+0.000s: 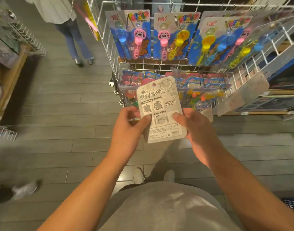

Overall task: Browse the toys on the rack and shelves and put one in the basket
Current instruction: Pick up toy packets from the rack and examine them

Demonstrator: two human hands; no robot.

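Two hands, left hand (128,129) and right hand (195,129), are gripping one toy card (161,109) by its lower edges, near the wire rack (159,67); browsing is underway, basket (292,205) barely showing near right, drop-in not yet done

Toy card (160,107): grey printed back shown only; front contents hidden; small print at the foot too fine to be read; lower side edges covered by the left hand (129,124) and right hand (194,125).
Blue basket (292,205): cut off by the right edge, one corner seen.
Lower rack row (201,80): packets overlapped and blurred, toys not identifiable.
Bystander (71,27): cut off above the waist by the top edge.
Left shelf goods (4,47): blurred, not identifiable.
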